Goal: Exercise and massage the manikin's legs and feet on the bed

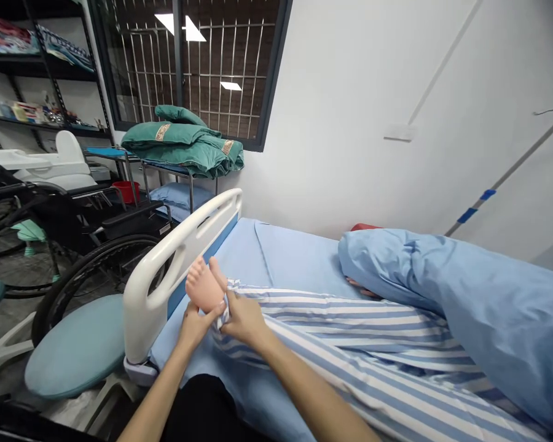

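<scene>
Black clothing [205, 408] shows below; left hand [197, 325] grips a foot [205, 288], right hand [245, 318] pinches trousers [364, 380]. Board [137, 313] separates bed [286, 258] from stool [78, 347] and wheelchair [131, 222]; quilt [488, 294] overlaps trousers.

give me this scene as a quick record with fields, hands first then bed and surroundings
left hand: gripping the nearer manikin foot near the heel
right hand: fingers at the cuff of the striped trousers
bed: pale blue sheet, white footboard behind the feet
cover: blue quilt over the upper legs
beyond footboard: wheelchair, round teal stool
near window: folded green bedding
far right: metal pole with blue bands
</scene>
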{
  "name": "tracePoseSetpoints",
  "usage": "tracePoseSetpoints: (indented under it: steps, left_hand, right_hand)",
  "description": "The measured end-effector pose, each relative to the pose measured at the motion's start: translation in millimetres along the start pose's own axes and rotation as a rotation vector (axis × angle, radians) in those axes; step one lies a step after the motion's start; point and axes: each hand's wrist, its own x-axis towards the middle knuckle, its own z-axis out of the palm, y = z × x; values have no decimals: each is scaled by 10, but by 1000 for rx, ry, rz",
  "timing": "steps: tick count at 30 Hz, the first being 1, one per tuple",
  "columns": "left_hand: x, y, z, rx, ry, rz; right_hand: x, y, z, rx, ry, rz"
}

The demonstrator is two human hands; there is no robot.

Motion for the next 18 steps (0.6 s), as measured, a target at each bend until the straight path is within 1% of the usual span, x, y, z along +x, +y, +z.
tracePoseSetpoints:
  steps: [1,2,3,4,6,8,11,18]
  left_hand:
    - [0,-222,-8,39,-36,-35]
    - [-8,-414,-12,72,-41,-50]
    - [-20,-570,-12,108,-32,-36]
    - [-34,-690,-10,132,-19,-20]
    - [-54,-832,-4,152,0,24]
    - [-58,-880,1,155,-3,51]
    - [-47,-882,1,189,4,71]
    - [-49,-880,-21,169,4,72]
  right_hand:
    - [13,4,201,-9,-36,-6]
    - [22,7,375,-27,-69,3]
    - [28,11,517,-45,-79,13]
    - [33,14,624,-59,-80,23]
    - [45,21,742,-65,-69,27]
    - [65,35,771,-40,-82,15]
    - [104,67,763,6,-123,2]
    - [199,101,788,113,-141,-16]
